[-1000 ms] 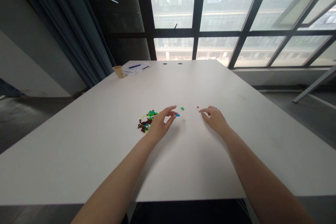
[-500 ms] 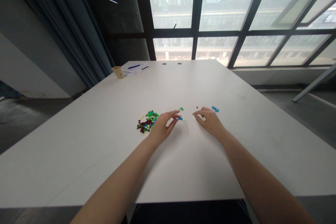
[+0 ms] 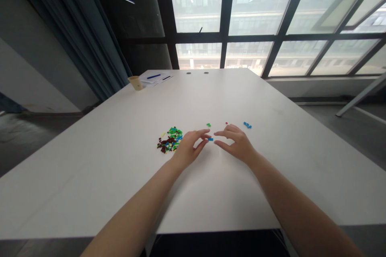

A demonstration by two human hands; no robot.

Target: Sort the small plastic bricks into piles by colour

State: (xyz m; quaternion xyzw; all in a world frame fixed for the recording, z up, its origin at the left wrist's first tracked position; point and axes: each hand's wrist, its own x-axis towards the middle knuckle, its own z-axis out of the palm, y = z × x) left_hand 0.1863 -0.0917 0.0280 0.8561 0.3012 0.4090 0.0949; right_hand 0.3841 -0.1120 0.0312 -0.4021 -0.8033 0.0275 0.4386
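Note:
On a white table (image 3: 120, 176), my left hand (image 3: 189, 147) pinches a small blue brick (image 3: 210, 139) between thumb and fingertips. My right hand (image 3: 237, 144) is just to the right of it, with thumb and forefinger apart and pointing at the brick, holding nothing. A heap of small green, dark red and yellow bricks (image 3: 169, 139) lies left of my left hand. A green brick (image 3: 208, 125), a tiny red brick (image 3: 226, 123) and a few blue bricks (image 3: 247, 125) lie beyond my hands.
A paper cup (image 3: 135, 82) and papers with a blue pen (image 3: 155, 77) sit at the far left corner of the table. Big windows stand behind it, and a dark curtain hangs at the left.
My left hand has carried the blue brick to the right. My right hand has come left toward it, uncovering the blue bricks it hid a second ago.

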